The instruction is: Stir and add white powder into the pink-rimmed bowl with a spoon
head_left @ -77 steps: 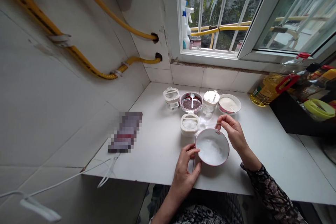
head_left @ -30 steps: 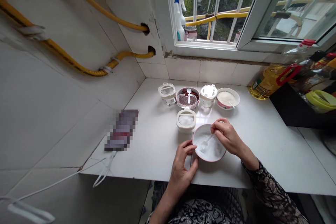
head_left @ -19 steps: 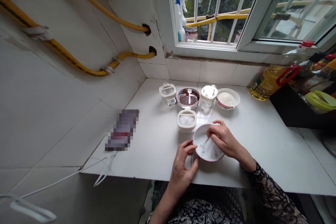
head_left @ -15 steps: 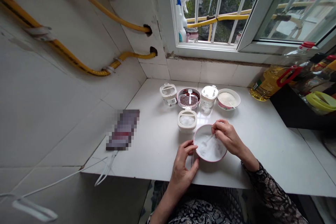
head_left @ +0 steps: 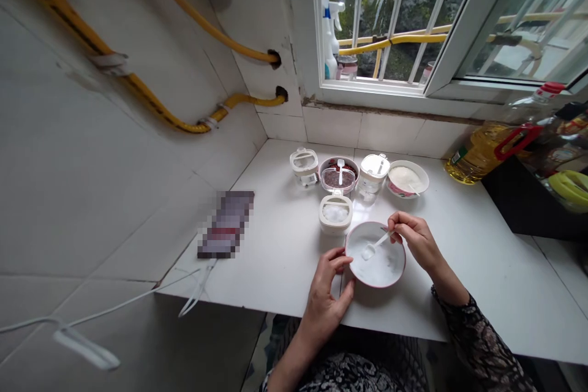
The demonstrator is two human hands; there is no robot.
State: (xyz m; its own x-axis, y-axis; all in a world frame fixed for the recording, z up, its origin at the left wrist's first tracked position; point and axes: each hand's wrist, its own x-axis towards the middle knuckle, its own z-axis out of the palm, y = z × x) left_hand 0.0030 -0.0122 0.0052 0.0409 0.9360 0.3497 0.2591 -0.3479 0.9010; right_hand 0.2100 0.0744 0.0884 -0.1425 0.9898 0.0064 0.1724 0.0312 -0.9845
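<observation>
My right hand [head_left: 413,240] pinches the handle of a small white spoon [head_left: 370,250]. The spoon's head is over the white contents of a bowl with a reddish rim [head_left: 399,278]. At the bowl's left side, my left hand [head_left: 327,291] grips it, fingers on the rim and thumb low against the wall. Just behind the bowl stands a small clear jar with a cream rim [head_left: 336,214], holding something white. Further back are another lidded jar [head_left: 304,166], a bowl of dark red contents [head_left: 327,165] with a spoon on top, a third jar [head_left: 374,173] and a patterned bowl of white grains [head_left: 408,180].
A pixelated dark flat object [head_left: 227,223] lies at the left with a white cable [head_left: 197,294]. An oil bottle [head_left: 478,150] and a black box [head_left: 519,196] of bottles stand at the right. The white countertop [head_left: 275,257] ends at its front edge before me.
My right hand has drawn slightly right and back from the bowl's middle, and the spoon's head shows more clearly. My left hand stays on the bowl. The whole view has shifted a little.
</observation>
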